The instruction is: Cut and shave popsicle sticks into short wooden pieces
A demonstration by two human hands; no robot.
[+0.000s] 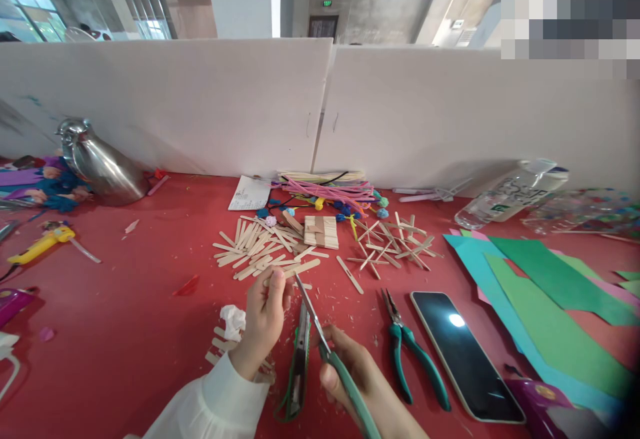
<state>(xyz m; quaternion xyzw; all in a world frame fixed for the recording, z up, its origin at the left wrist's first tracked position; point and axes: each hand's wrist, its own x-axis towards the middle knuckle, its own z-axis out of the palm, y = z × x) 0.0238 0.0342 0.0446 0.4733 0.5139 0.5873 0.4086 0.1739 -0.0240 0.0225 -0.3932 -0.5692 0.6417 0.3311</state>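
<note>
Wooden stick (pixel 307 266), long axis nearly crosswise, free end rightward.

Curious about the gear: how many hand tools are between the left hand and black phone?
3: green-handled metal scissors in the right hand, a slim grey utility knife lying by the left hand, and teal-handled metal pliers beside the phone. Others may be hidden.
</note>
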